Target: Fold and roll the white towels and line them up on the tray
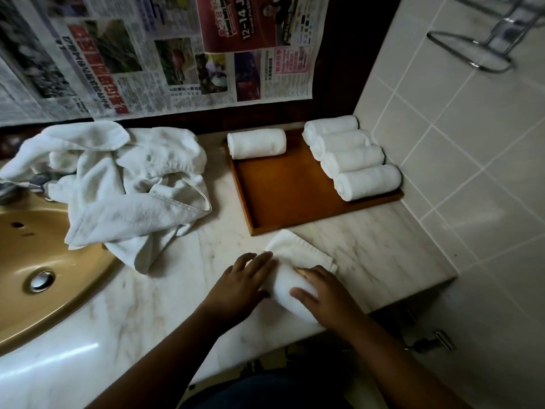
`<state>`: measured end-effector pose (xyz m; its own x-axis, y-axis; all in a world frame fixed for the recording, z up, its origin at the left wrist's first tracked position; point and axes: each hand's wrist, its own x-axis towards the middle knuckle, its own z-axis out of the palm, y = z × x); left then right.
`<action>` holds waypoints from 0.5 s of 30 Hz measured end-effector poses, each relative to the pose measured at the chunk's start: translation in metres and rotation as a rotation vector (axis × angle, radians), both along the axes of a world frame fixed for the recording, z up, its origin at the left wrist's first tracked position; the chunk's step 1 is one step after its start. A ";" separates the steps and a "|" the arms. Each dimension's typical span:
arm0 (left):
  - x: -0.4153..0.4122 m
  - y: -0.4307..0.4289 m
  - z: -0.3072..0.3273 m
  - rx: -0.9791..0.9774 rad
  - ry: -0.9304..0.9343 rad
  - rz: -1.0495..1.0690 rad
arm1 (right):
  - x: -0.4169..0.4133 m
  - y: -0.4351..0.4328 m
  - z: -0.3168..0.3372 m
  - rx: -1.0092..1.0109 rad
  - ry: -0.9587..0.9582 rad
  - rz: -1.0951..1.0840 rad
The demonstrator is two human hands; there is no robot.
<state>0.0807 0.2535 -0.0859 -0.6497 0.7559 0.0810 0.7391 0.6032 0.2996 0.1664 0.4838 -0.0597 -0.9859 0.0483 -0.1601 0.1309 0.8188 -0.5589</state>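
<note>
Your left hand (241,286) lay with fingers nearly straight against the left end of the half-rolled towel (290,286). Your right hand (327,296) curled over the roll, thumb on it, near the counter's (383,255) front edge. Beyond it on the tray (283,196), four rolled towels (351,157) lined the right edge, with a single roll (256,143) at the far left corner.

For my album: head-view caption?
Left hand and right hand roll a white towel near a wooden tray of rolled towels.
</note>
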 end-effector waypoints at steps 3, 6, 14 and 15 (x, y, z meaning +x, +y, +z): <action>-0.010 0.003 0.008 -0.039 -0.022 -0.016 | 0.006 -0.003 -0.007 0.170 0.101 0.015; -0.011 0.001 0.009 -0.044 -0.040 -0.005 | 0.017 -0.018 -0.010 0.268 0.234 -0.043; 0.013 0.001 0.005 0.056 -0.111 0.130 | 0.020 -0.031 -0.007 0.335 0.315 -0.098; 0.012 0.000 0.008 0.038 -0.173 0.144 | 0.020 -0.030 -0.008 0.334 0.315 -0.066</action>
<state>0.0922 0.2538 -0.0781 -0.7572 0.6531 -0.0142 0.5822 0.6846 0.4386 0.1863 0.4538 -0.0673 -0.9771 0.1106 0.1817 0.0550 0.9565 -0.2865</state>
